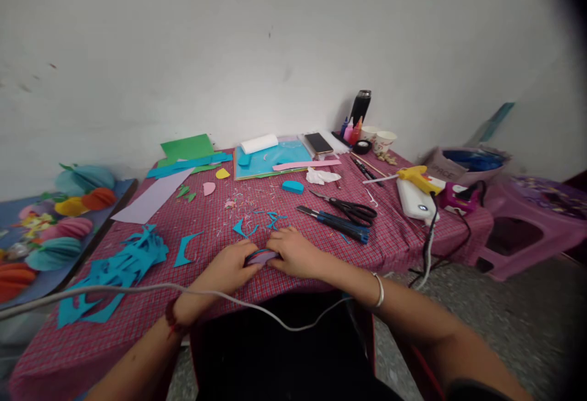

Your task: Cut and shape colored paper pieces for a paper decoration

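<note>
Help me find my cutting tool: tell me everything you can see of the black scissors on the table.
The black scissors lie flat on the red checked tablecloth, closed or nearly so, with the blade tips toward the left and the black loop handles toward the right. The blades look like grey metal. They sit just behind a blue-handled craft knife, beyond the right hand. Neither hand touches them.

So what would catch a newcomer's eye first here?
Both hands, left hand and right hand, pinch a small folded paper piece at the table's near edge. Blue paper offcuts pile up to the left, and a yellow glue gun lies far right.
</note>
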Tool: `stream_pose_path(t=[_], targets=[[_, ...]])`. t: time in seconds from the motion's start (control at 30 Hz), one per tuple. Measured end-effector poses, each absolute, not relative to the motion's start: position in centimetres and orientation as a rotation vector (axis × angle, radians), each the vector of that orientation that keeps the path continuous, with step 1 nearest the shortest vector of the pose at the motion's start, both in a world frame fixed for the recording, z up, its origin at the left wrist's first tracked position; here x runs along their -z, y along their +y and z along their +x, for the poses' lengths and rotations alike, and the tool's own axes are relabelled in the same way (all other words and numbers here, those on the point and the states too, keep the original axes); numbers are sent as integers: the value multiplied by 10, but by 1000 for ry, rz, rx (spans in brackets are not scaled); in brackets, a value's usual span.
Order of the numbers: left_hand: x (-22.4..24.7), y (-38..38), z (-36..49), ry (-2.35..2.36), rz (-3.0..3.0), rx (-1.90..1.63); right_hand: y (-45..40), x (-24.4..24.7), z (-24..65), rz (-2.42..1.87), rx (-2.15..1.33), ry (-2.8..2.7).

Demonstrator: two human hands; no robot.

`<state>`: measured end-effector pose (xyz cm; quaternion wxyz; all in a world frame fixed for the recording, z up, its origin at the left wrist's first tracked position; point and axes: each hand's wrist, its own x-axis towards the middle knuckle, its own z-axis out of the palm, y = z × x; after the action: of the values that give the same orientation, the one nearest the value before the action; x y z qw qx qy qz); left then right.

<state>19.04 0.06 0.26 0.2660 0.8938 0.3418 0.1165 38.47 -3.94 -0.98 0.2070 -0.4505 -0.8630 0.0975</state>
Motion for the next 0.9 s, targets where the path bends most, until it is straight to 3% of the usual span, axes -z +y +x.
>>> stream_pose_path(t=[0.27,0.53,0.9], targets=[[-11,5,190,887,1934,-569,-34,-13,385,-1090,-923,-1782],[-9,-6,200,821,1742,-1009,-40,-38,367,-833,-757,-1543],[0,-20,218,733,1251,-1078,-46,-36,367,-794,-639,-1597]])
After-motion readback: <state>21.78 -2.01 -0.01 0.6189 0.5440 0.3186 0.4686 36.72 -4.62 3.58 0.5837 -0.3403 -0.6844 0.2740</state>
